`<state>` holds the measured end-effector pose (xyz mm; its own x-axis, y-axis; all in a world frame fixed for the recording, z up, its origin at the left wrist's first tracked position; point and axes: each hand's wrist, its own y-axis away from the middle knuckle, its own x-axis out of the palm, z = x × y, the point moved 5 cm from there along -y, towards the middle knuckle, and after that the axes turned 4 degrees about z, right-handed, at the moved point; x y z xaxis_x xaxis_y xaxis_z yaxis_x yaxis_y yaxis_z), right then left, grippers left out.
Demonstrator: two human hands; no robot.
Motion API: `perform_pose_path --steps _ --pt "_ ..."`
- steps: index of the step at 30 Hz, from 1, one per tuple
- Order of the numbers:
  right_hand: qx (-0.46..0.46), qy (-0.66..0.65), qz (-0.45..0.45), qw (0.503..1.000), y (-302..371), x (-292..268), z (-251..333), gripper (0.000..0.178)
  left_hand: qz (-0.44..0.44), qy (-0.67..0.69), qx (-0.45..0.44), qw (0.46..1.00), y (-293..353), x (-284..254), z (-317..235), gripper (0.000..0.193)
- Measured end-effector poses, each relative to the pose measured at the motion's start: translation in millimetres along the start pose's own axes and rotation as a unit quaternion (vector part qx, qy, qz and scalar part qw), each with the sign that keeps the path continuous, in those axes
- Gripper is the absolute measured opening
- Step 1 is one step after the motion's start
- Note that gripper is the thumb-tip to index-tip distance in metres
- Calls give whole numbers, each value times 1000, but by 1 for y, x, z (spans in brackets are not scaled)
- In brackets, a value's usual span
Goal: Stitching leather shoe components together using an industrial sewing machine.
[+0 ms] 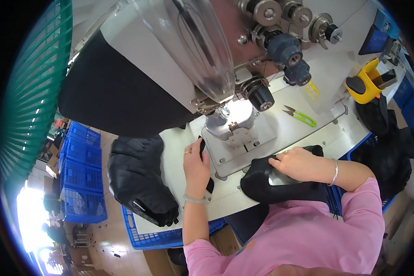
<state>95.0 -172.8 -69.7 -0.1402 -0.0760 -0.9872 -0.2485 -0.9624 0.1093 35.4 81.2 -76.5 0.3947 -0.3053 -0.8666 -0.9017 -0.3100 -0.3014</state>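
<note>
My left hand [196, 168] is closed on a small black piece of material [210, 185], whose ends show above the fingers and below the palm. It rests on the white table just left of the sewing machine's base plate [250, 143]. My right hand [301, 164] grips a black shoe upper [280, 194] at the table's front edge, in front of the machine. Through the opening of the upper a pale surface shows. Above both hands stands the sewing machine's lit head [230, 112], and neither hand touches the needle area.
Stacked black uppers [138, 172] lie at the table's left end. Green-handled thread snips [303, 117] lie right of the machine, and a yellow holder [368, 83] stands beyond. More black pieces [391, 156] fill a basket at right. Blue crates [83, 184] and a green fan guard [37, 92] are left.
</note>
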Motion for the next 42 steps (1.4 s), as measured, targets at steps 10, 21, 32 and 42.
perform_pose_path --steps 10,21,32,42 --pt "-71 203 -411 886 -9 -90 -3 41 59 542 -57 836 13 -61 -68 40" --pt "-65 79 -382 918 -20 -88 -16 42 -90 155 160 971 3 -66 -113 35" --pt "-73 31 -399 914 -17 -93 -15 41 -87 53 187 977 3 -71 -121 34" --pt "-39 32 -411 910 -19 -90 -20 56 -70 32 205 976 -10 -72 -123 32"
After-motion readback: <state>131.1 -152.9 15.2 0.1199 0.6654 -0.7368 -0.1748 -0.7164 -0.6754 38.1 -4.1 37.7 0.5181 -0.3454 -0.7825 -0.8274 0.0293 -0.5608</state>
